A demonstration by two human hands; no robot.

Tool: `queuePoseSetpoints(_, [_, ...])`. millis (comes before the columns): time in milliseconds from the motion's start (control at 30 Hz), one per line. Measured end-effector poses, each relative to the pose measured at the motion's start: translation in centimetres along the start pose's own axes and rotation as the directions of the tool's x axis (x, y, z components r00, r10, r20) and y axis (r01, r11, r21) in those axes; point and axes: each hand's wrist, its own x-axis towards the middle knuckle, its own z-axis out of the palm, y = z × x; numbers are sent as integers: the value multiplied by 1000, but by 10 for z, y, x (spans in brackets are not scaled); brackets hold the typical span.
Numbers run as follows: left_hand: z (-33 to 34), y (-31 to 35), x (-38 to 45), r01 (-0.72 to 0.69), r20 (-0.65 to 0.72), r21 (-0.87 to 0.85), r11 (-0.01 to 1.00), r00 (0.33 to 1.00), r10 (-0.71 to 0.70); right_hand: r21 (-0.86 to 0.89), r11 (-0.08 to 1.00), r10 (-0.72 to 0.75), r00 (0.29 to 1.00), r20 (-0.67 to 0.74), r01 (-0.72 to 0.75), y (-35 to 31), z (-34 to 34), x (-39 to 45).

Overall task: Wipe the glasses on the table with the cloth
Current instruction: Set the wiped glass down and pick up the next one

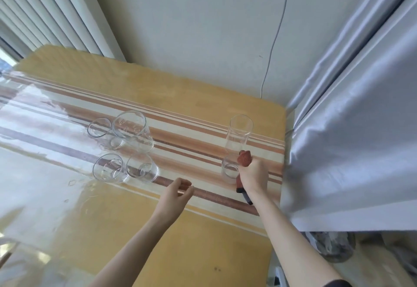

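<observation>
On the tabletop (pixel 203 230), covered by a yellow cloth with brown and cream stripes under a clear plastic sheet, six clear glasses are standing in two groups. Toward the left, four are clustered together: a small glass (pixel 99 127) at the far left, a large wide tumbler (pixel 133 131) just beside it, and nearer the person two short glasses, one on the left (pixel 109 169) and one on the right (pixel 142 168), nearly touching each other. Toward the right edge, a tall glass (pixel 239 134) is standing upright, and just in front of it a short glass (pixel 230 169) is sitting beside the right hand (pixel 252 175).

The right hand is closing in a fist around a reddish-brown cloth (pixel 244 158), which is sticking out above the knuckles and also showing darker below the wrist; the hand is right against the short glass, though whether it is gripping the glass is unclear. The left hand (pixel 176 194) is hovering over the striped band between the two groups, fingers loosely curled and parted, holding nothing.

A pale blue-grey curtain (pixel 349 140) is hanging along the right side of the tabletop, and white blinds (pixel 45 11) are showing at the upper left.
</observation>
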Motion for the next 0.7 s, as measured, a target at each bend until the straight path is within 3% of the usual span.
queuePoseSetpoints(100, [-8,-7,-11,-6,-1,6,1000,1000,6,-105,992,-67,997,-25,64,-10,-10,-8])
queuePoseSetpoints(200, [-28,-11,-23,2,-26,-25,1000,1000,-3,-217,958,-219,965,-141,186,-26,-26,-36])
queuePoseSetpoints(267, [-48,-13,-29,-5,-68,-57,998,998,1,-231,923,-353,916,-188,309,-39,-28,-64])
queuePoseSetpoints(333, [-69,-19,-33,-12,-152,-72,997,988,1,-168,896,-432,894,-120,411,-52,-15,-91])
queuePoseSetpoints(433, [-92,-32,-28,-5,-286,91,996,958,31,-3,947,-317,935,157,321,-59,20,-116])
queuePoseSetpoints(500, [-100,-40,-17,-16,-264,287,958,960,96,38,977,-213,933,290,211,-57,42,-124])
queuePoseSetpoints(600, [-102,-47,5,-40,-213,462,886,965,155,56,991,-132,932,338,120,-44,63,-130])
queuePoseSetpoints(700, [-103,-51,25,-43,-207,566,824,959,193,54,996,-83,951,296,71,-29,73,-132])
